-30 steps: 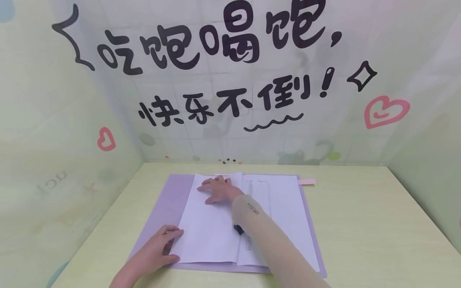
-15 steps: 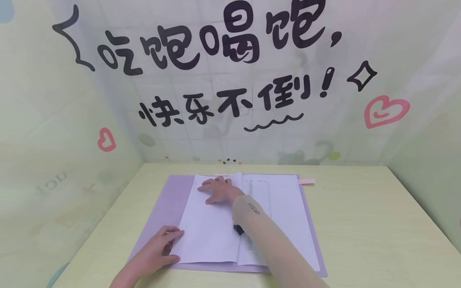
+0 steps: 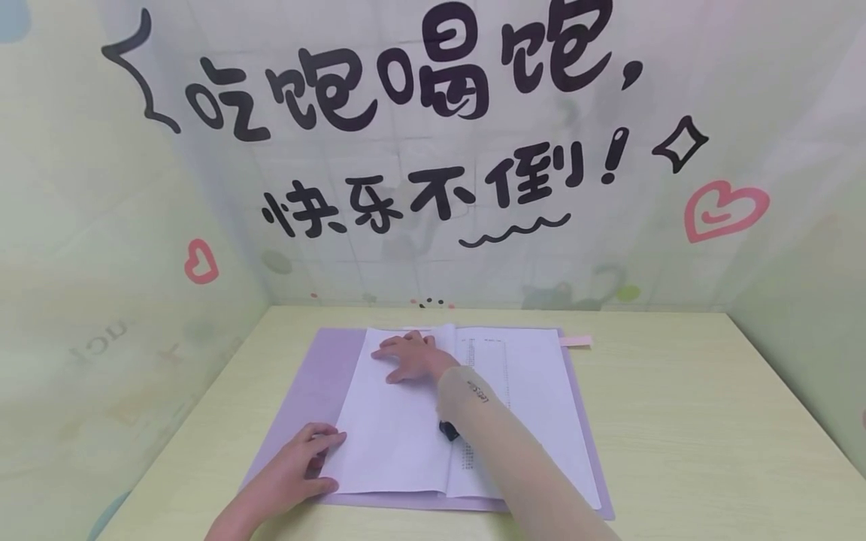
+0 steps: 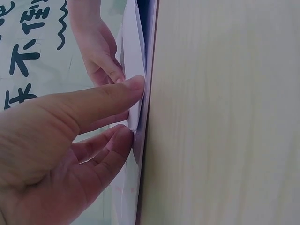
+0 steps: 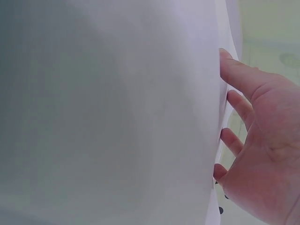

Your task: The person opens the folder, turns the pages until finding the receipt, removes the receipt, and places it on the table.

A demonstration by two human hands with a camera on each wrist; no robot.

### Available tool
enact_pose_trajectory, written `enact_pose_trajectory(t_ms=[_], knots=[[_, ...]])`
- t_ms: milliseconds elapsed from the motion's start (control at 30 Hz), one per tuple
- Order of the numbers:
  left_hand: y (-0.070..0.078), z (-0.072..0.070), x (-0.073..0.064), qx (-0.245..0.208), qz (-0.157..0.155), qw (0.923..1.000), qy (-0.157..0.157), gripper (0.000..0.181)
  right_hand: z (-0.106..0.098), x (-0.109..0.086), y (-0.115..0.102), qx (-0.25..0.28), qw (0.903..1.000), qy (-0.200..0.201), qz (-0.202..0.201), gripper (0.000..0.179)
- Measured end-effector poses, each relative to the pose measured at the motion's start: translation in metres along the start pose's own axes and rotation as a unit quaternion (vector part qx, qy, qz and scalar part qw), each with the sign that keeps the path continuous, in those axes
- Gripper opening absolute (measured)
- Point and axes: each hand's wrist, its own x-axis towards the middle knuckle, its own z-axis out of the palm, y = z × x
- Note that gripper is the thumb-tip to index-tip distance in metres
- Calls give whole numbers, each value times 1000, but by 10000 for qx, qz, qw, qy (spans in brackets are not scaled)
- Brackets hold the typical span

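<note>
A purple folder [image 3: 325, 372] lies spread open with white sheets in it. On its left side a blank white page [image 3: 389, 443] lies turned over. My right hand [image 3: 414, 356] rests on the upper part of that page, fingers spread and fingertips touching the paper. In the right wrist view the same right hand [image 5: 274, 136] shows bent fingertips against the sheet. My left hand [image 3: 287, 469] is at the page's lower left, thumb by the bottom corner and fingers along the left edge. The left wrist view shows the left thumb [image 4: 136, 86] touching the paper.
A printed sheet [image 3: 548, 421] lies on the folder's right side, partly covered by the right sleeve [image 3: 521, 451]. A pink tab [image 3: 576, 342] sticks out at the upper right. The light wooden table [image 3: 710, 421] meets a printed curtain [image 3: 473, 270] behind.
</note>
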Motion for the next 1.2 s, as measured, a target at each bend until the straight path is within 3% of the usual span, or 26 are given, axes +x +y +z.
enact_pose_trajectory(t_ms=[967,1200], knots=[[2,-1,7,-81,-168,9997,-135,61,-1,1,8,63,9999,136,48,57],[3,-1,7,-135,-228,9995,-196,62,0,-1,22,574,9953,744,-243,52]])
